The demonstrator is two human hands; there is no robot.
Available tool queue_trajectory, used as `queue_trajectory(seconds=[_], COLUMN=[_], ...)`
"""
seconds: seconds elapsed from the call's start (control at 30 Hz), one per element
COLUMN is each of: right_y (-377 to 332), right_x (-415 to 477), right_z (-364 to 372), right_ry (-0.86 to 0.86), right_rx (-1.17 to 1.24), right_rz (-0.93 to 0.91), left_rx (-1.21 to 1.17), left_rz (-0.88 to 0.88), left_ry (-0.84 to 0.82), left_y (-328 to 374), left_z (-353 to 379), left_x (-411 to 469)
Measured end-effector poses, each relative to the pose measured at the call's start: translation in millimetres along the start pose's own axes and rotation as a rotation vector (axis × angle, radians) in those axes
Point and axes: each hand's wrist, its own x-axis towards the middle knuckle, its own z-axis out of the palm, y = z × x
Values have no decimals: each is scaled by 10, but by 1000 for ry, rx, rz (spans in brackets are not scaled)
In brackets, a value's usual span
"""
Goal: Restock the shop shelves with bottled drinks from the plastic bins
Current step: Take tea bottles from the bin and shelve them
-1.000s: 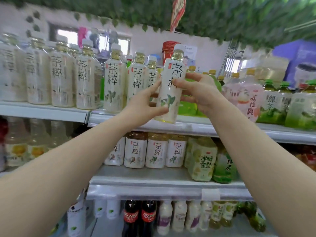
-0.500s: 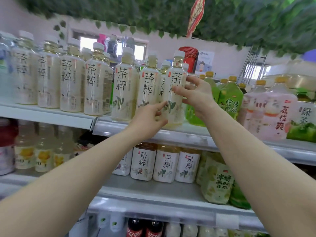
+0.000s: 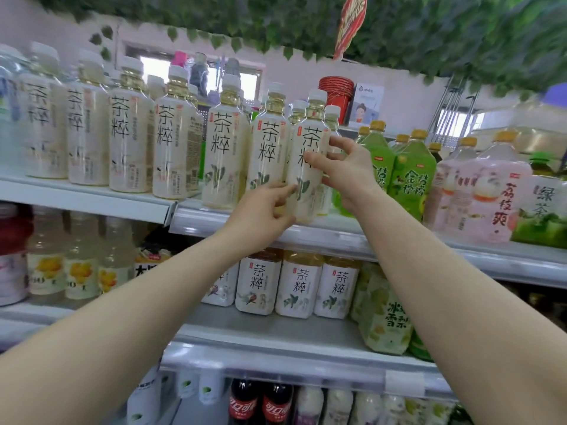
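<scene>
A tall white-labelled tea bottle [image 3: 310,148] with a white cap stands at the front of the top shelf [image 3: 322,233], at the right end of a row of like bottles [image 3: 227,154]. My right hand [image 3: 343,173] grips its middle from the right, thumb across the label. My left hand [image 3: 264,210] holds its lower part from the left, fingertips on the label. The bottle looks upright, its base at the shelf's front edge. No plastic bin is in view.
Green juice bottles [image 3: 411,173] and pink lychee bottles [image 3: 497,191] stand right of the tea row. The middle shelf [image 3: 276,335] carries short tea bottles [image 3: 299,285] and yellow-labelled drinks [image 3: 76,271]. Cola bottles [image 3: 260,403] sit on the lowest shelf. Leafy garland hangs overhead.
Both hands moved the tea bottle from in front of the shelf back and down into the row. The camera has come closer and tilted up slightly.
</scene>
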Motion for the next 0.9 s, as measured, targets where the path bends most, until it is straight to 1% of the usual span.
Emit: queue_trajectory(seconds=[0.13, 0.2, 0.37, 0.43, 0.53, 0.6, 0.7, 0.9], right_y=[57, 81, 98, 130, 244, 362, 555, 993], right_x=[-60, -157, -635, -885, -1291, -1570, -2015, -2831], right_z=[30, 18, -98, -186, -394, -545, -767, -1270], right_ry=[32, 29, 85, 111, 130, 144, 166, 197], right_rx=[-27, -98, -352, -432, -498, -548, -615, -621], right_rz=[2, -17, -156, -212, -235, -218, -155, -3], left_rx=[-62, -133, -282, -337, -385, -438, -505, -504], left_rz=[-13, -19, -32, -22, -39, -47, -49, -86], left_ry=[-7, 5, 59, 73, 49, 9, -95, -259], left_y=[23, 41, 116, 137, 173, 217, 302, 468], left_z=[4, 17, 140, 260, 530, 732, 1030, 1647], left_x=[-70, -135, -352, -446, -612, -752, -1006, -1531])
